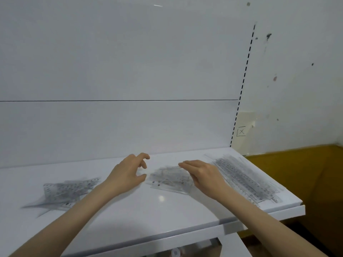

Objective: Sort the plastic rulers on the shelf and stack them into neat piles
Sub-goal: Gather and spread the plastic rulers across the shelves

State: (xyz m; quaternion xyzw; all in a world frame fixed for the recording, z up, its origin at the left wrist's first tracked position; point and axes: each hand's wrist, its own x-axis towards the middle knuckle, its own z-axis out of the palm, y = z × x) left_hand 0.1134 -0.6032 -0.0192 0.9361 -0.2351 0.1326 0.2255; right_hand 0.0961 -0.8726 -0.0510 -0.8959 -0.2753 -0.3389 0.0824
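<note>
Three heaps of clear plastic rulers lie on the white shelf (161, 206). A fanned left heap (66, 191) sits near the shelf's left part. A small middle pile (169, 178) lies between my hands. A long right pile (246, 180) runs along the shelf's right edge. My left hand (130, 173) hovers just left of the middle pile, fingers loosely curled and holding nothing. My right hand (202, 175) lies over the right side of the middle pile with fingers stretched out flat toward it.
A white back panel (118, 127) rises behind the shelf, with a slotted upright (241, 89) at its right end. Past the shelf's right edge is a yellow-brown surface (300, 173). A lower white shelf level (204, 245) shows below the front edge.
</note>
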